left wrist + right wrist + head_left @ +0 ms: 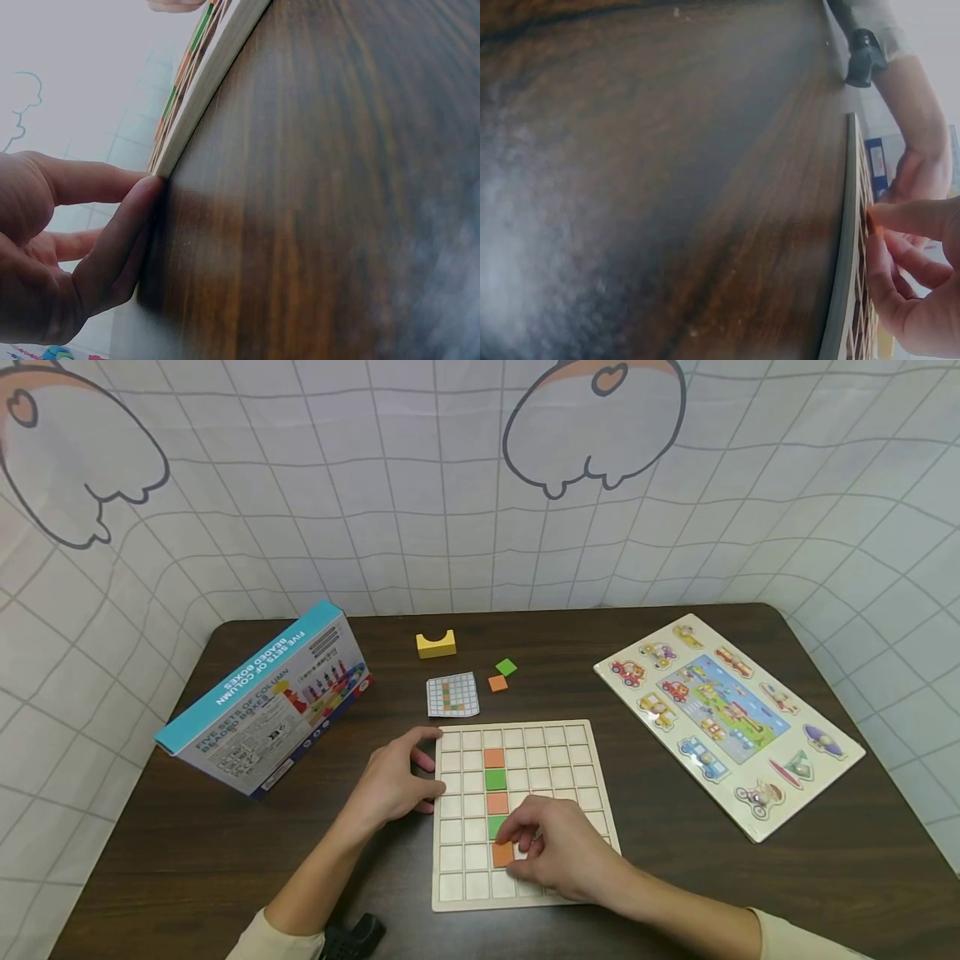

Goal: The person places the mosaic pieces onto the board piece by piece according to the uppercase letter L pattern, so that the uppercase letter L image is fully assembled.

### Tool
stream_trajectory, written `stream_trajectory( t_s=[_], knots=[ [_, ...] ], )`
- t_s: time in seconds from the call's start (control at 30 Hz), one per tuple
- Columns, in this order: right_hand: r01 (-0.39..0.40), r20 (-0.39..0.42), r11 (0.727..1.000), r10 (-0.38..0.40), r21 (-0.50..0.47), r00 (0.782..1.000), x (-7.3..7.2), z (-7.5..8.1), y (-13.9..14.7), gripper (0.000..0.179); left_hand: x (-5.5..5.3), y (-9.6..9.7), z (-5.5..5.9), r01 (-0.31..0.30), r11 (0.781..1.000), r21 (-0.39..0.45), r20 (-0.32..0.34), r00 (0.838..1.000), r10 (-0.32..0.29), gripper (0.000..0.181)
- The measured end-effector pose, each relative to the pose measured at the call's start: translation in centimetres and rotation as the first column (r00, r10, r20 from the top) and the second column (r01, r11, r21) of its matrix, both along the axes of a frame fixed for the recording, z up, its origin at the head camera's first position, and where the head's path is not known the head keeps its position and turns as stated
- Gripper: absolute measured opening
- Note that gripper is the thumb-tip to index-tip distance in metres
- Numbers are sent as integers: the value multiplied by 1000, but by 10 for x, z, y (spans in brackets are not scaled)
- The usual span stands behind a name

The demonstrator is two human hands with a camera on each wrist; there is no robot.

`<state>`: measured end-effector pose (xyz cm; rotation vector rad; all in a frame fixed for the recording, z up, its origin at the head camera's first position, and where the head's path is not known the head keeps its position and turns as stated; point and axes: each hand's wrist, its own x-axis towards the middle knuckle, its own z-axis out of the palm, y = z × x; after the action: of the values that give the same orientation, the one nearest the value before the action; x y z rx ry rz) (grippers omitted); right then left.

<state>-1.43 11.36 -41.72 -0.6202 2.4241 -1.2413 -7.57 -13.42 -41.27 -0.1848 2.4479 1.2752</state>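
In the head view a pale wooden grid board lies on the dark table. Down its third column runs a line of flat square tiles: an orange tile, a green tile, another orange and a partly covered green. Below them, my right hand pinches an orange tile between thumb and fingertips, over the second cell from the bottom. The right wrist view shows this tile at the board's surface. My left hand touches the board's left edge with spread thumb and index finger, near the upper corner.
Behind the board lie a small printed grid card, a loose green tile, an orange tile and a yellow arched block. A blue-and-white box stands at left; a picture puzzle board lies at right.
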Motion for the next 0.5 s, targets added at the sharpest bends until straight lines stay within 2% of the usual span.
stream_trajectory(
  t_s=[0.5],
  knots=[
    [-15, -28, 1000, 15, 14, 999, 0, 0, -1, 29, 0, -1, -1, 5, 1000, -11, -3, 1000, -5, 74]
  ],
)
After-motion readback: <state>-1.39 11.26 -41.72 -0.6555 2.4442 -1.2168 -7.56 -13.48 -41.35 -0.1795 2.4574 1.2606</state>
